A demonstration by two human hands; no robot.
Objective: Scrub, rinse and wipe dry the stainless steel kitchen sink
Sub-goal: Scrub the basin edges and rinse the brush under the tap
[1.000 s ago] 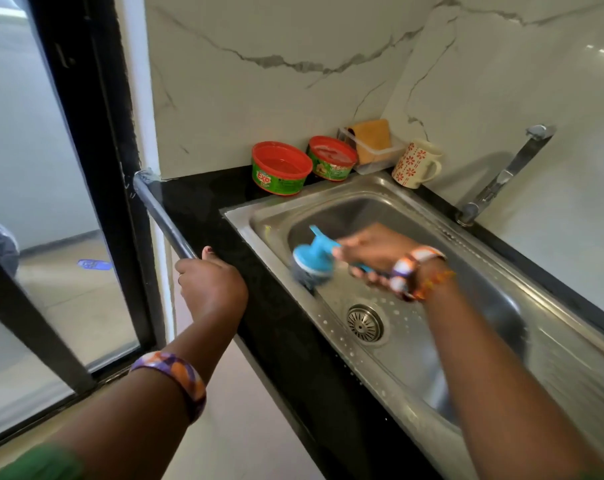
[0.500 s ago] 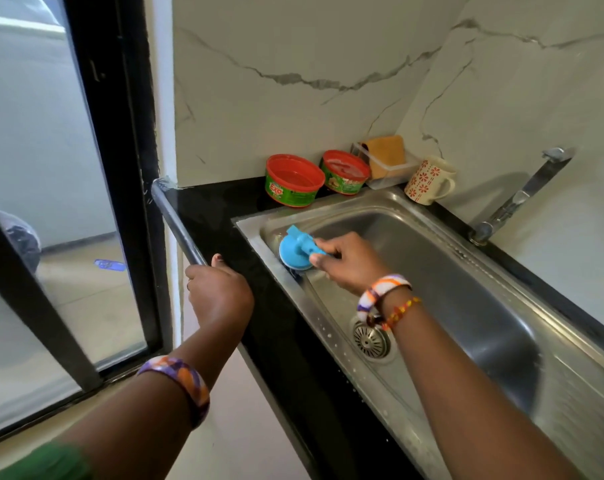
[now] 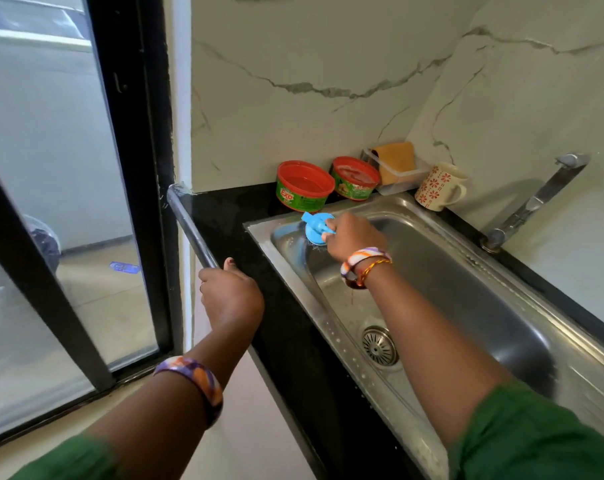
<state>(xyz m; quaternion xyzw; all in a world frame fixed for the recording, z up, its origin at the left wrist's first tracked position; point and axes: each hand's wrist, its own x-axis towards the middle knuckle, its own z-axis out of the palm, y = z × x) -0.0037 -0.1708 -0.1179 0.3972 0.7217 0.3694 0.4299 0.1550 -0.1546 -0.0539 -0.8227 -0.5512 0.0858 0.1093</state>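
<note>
Your right hand [image 3: 354, 235] covers most of the blue scrubber's [image 3: 315, 229] handle, and its bristles are perhaps too smeared to make out. The sink [image 3: 501, 282] runs off the right edge. Your left hand's [image 3: 231, 294] fingertips are hidden around the rail [image 3: 189, 226].

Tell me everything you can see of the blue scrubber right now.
The blue scrubber looks like plastic: a round disc with a raised handle on its back, and greyish scouring material just showing beneath it. The right hand grips the handle, pressing the scrubber against the far left corner of the steel sink, just below the rim. Its working face is hidden. Nothing else touches it.
</note>
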